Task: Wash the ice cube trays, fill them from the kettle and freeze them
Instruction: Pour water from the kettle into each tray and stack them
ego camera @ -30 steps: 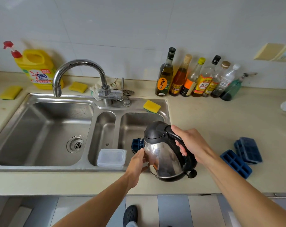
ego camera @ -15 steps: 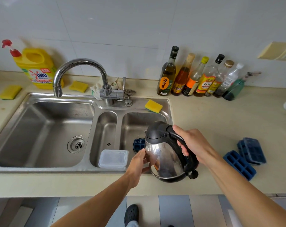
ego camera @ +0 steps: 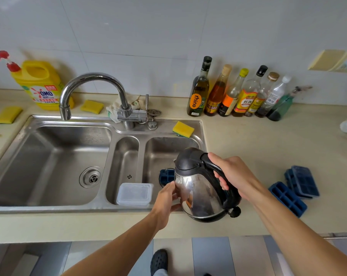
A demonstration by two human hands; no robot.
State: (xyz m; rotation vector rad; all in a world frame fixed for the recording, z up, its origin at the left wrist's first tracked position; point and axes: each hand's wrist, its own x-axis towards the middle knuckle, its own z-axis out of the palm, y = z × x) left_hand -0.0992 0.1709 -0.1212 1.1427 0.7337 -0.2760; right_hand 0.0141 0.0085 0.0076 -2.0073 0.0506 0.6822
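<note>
- Head view, looking down on a beige tabletop [ego camera: 268, 148] with a steel sink [ego camera: 49, 208] set into its left half; the sink has a wide left basin, a narrow middle basin and a right basin.
- A curved faucet [ego camera: 93, 78] rises behind the basins, its mouth over the left one.
- A steel kettle [ego camera: 200, 192] with a black lid and handle is held off the tabletop, above the front edge of the right basin, and leans left.
- The right grip [ego camera: 236, 174] is wrapped around the kettle's black handle.
- The left grip [ego camera: 166, 202] has its fingers spread flat against the kettle's steel side, clasping nothing.
- A row of bottles [ego camera: 238, 94] stands along the tabletop's back edge, and a yellow detergent jug [ego camera: 39, 84] stands at its back left corner.
- Two blue ice cube trays [ego camera: 288, 198] lie near the tabletop's front right edge, touching each other.
- A clear lidded container [ego camera: 134, 194] sits at the front of the middle basin.
- A third blue tray [ego camera: 166, 175] lies in the right basin, partly hidden behind the kettle.
- A yellow sponge [ego camera: 183, 129] rests on the sink's back right rim.
</note>
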